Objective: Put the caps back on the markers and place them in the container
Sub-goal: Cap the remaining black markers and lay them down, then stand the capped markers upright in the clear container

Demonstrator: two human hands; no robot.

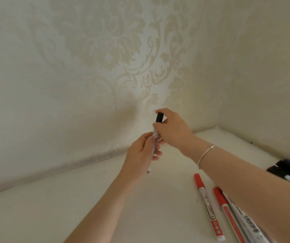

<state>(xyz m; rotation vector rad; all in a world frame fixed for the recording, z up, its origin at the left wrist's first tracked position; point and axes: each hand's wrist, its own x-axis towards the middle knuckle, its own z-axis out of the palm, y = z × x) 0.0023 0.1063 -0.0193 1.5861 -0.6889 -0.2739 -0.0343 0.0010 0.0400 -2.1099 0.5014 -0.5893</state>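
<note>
Your left hand [140,151] is curled round the lower barrel of a marker [155,139], holding it nearly upright above the worktop [70,207] near the wall corner. Your right hand [172,130] grips the upper end, thumb and fingers pinching the black cap [159,117] at the top. Whether that cap is fully seated I cannot tell; it looks as though you are pressing it home. The barrel is pale with small print, and its dark lower end pokes out below your left palm.

As for progress, it seems early to middling. Two red-capped markers [206,204] lie on the worktop just beside your right forearm, already capped but not put away, with at least one more grey barrel partly hidden under the arm. At the right edge a cluster of dark-capped markers [287,170] lies together; no container shows clearly, so every marker in view appears still to be put away.
</note>
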